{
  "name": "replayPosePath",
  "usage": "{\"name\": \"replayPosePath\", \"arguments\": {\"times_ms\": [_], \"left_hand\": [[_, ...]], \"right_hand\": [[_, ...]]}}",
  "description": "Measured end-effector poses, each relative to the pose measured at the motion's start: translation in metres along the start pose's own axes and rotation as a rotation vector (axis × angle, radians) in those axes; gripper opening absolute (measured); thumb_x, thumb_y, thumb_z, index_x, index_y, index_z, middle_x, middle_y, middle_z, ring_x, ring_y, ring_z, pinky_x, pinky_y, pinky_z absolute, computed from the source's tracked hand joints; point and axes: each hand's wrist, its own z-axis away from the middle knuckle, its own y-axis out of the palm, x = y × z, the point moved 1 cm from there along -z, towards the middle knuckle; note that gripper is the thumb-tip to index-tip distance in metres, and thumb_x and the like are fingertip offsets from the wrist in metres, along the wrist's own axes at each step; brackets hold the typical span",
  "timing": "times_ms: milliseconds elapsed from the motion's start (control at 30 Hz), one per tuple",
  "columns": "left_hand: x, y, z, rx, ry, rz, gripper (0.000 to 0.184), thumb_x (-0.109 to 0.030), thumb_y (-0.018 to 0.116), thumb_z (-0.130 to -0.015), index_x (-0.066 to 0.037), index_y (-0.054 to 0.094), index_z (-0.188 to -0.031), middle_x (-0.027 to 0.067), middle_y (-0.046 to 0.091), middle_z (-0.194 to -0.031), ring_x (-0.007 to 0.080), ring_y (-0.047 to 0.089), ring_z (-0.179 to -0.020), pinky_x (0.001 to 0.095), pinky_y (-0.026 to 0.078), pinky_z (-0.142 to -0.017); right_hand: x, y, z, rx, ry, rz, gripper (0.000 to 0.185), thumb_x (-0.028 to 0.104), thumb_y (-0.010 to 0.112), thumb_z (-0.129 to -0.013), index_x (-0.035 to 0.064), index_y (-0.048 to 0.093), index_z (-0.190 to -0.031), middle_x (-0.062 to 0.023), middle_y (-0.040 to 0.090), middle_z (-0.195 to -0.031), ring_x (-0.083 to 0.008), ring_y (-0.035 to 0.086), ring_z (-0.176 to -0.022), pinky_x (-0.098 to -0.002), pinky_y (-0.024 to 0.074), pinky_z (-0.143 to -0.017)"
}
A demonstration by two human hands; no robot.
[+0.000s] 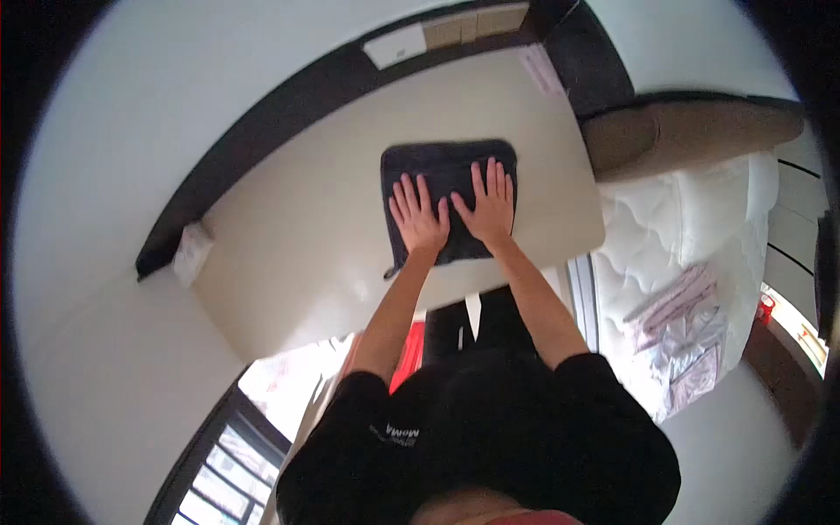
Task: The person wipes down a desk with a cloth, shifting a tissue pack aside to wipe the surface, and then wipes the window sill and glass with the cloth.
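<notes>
A dark, roughly square cloth (pixel 451 159) lies flat on the pale table (pixel 324 192), with a small loop at its near left corner. Whether it is folded or a flat pouch, I cannot tell. My left hand (pixel 418 217) rests palm down on its left half, fingers stretched out. On the right half lies my right hand (pixel 492 208), also flat with the fingers spread. The two thumbs point toward each other near the middle, a small gap between them. Neither hand grips anything.
A dark shelf (pixel 332 96) runs along the table's back edge, holding a white box (pixel 395 46). A white object (pixel 192 254) stands at the far left corner. To the right is a bed with a white mattress (pixel 643 219), a brown headboard (pixel 682 131) and crumpled pinkish fabric (pixel 682 337).
</notes>
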Motion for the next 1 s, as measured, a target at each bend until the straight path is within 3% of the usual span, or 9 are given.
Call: {"name": "replayPosePath", "arguments": {"times_ms": [133,267,433,767,1000], "left_hand": [[-0.02,0.008,-0.069,-0.019,-0.045,0.002,0.072,-0.047,0.045,-0.1,-0.008,0.029,-0.158,0.0215,0.021,-0.165,0.0423,0.017,-0.152,0.0572,0.012,-0.122],[-0.034,0.018,-0.145,-0.087,-0.06,0.019,0.071,-0.048,0.042,-0.101,-0.007,0.028,-0.158,0.0216,0.02,-0.165,0.0423,0.017,-0.152,0.0571,0.011,-0.122],[-0.035,0.026,-0.166,-0.111,-0.05,-0.021,0.07,-0.049,0.041,-0.101,-0.007,0.032,-0.157,0.0221,0.023,-0.164,0.0421,0.019,-0.151,0.0571,0.012,-0.122],[-0.04,0.028,-0.155,-0.185,-0.036,0.026,0.068,-0.047,0.04,-0.102,-0.005,0.034,-0.156,0.0228,0.026,-0.162,0.0421,0.021,-0.15,0.0551,0.014,-0.122],[-0.101,0.041,-0.054,-0.089,-0.002,-0.029,0.068,-0.043,0.041,-0.102,-0.003,0.03,-0.156,0.0233,0.022,-0.163,0.0414,0.019,-0.151,0.0555,0.014,-0.122]], "right_hand": [[-0.029,-0.009,-0.089,-0.051,-0.13,-0.018,0.084,0.063,0.055,-0.092,0.0127,0.034,-0.156,-0.0229,0.028,-0.161,-0.0358,0.027,-0.15,-0.049,0.0195,-0.123],[-0.044,-0.007,-0.162,-0.122,-0.13,0.013,0.082,0.058,0.06,-0.091,0.014,0.035,-0.156,-0.0222,0.031,-0.16,-0.0368,0.03,-0.148,-0.0492,0.0209,-0.122],[-0.049,-0.004,-0.192,-0.125,-0.148,0.045,0.083,0.061,0.057,-0.091,0.0114,0.037,-0.155,-0.0234,0.03,-0.16,-0.0367,0.028,-0.149,-0.0484,0.0182,-0.123],[-0.057,0.002,-0.176,-0.159,-0.164,-0.004,0.076,0.055,0.054,-0.095,0.009,0.039,-0.154,-0.024,0.033,-0.159,-0.0374,0.029,-0.149,-0.0483,0.0186,-0.123],[-0.104,-0.026,-0.043,-0.056,-0.134,-0.026,0.066,0.046,0.049,-0.101,0.0074,0.038,-0.154,-0.0222,0.032,-0.16,-0.038,0.029,-0.148,-0.0484,0.0196,-0.123]]}}
